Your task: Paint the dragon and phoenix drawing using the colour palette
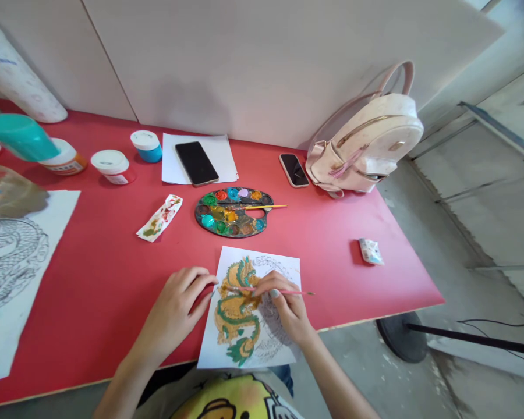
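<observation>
Picture: a dragon (pixel 233 308) on a white sheet of paper (pixel 209 349), flat on the red table (pixel 113 250), close to the body. Gold and green on the left side, only thin dark lines on the right. Bottom of the sheet poking a bit past the table edge.
Right hand (pixel 288 304): resting over the line part of the dragon, thumb and fingers pinched together around a thin pink brush (pixel 246 288). Cannot tell how hard.
Brush end: pointing left, over the gold paint. Too small to tell if touching.
Left hand (pixel 181 304): fingers softly bent, thumb a little way off from them, nothing gripped. Fingertips at the left edge of the sheet, maybe keeping it from sliding.
Step now: painting, by the look of it, on the gold body. Lots of plain lines left on the right.
Next stroke: seems to call for a light, steady wrist and a still sheet. Best to keep skin off any wet paint.
Palette (pixel 199 223): just behind the sheet, full of bright blobs, with a yellow brush (pixel 277 206) lying across it.
Paper strip (pixel 159 218): left of the palette, smudged red and green.
Farther back: two jars with white lids, a black phone (pixel 196 163) on white paper, and a pale pink bag (pixel 367 145).
</observation>
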`<state>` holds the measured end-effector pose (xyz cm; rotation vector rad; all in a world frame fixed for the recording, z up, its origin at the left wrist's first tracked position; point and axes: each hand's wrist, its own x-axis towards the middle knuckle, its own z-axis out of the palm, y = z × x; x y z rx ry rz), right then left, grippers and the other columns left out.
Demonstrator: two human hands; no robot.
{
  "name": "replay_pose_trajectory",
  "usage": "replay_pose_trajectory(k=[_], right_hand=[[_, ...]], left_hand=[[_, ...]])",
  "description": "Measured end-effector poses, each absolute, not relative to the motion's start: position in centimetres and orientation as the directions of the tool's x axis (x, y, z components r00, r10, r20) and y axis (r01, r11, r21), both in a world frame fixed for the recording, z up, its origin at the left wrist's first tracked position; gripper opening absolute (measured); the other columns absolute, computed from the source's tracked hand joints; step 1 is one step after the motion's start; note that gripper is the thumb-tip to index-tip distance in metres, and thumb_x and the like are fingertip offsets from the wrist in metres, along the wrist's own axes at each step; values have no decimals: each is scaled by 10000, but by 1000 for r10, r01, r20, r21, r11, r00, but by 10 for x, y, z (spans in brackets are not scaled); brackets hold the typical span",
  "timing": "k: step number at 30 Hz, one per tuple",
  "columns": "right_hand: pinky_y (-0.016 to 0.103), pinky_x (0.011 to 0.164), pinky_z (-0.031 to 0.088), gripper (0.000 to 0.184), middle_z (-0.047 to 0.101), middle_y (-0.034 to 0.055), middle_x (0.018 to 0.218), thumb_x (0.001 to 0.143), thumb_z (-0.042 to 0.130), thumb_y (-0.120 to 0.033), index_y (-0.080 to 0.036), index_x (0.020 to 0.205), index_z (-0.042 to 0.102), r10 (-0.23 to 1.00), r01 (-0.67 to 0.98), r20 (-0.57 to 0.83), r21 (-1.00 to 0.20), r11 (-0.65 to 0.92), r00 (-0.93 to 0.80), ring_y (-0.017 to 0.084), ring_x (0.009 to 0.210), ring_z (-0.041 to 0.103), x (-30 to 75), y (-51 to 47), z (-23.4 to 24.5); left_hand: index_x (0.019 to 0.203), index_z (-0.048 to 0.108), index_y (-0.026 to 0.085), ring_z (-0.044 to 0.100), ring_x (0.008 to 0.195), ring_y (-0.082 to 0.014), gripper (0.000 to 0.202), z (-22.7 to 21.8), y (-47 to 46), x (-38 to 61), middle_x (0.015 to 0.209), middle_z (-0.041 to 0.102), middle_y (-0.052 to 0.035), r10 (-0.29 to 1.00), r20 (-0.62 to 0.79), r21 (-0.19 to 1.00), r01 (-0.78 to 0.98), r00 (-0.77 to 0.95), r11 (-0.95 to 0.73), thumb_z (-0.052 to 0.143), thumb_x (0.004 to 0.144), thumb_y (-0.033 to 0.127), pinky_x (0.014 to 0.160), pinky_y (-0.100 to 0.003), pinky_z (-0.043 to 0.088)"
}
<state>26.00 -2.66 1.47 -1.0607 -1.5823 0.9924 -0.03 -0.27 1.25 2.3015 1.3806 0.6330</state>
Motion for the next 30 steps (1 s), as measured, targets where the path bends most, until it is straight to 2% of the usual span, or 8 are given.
replay_pose_trajectory(k=[14,30], right_hand=[[375,753,508,479,732,69,810,1102,393,-462,-245,939,788,947,150,253,-947,284,-196,230,805,669,260,-27,17],[337,758,477,446,720,61,833,1108,417,-419,-234,945,789,958,121,262,-954,275,-118,204,808,663,260,-28,12]], left_hand=[[1119,667,276,664,962,-181,205,12,-3,0,1062,701,-17,884,194,527,715,425,-459,491,1021,308,841,-327,509],[1129,637,268,645,951,-166,173,12,-4,0,1055,682,-2,868,225,501,711,443,-493,506,1016,265,847,-310,484]])
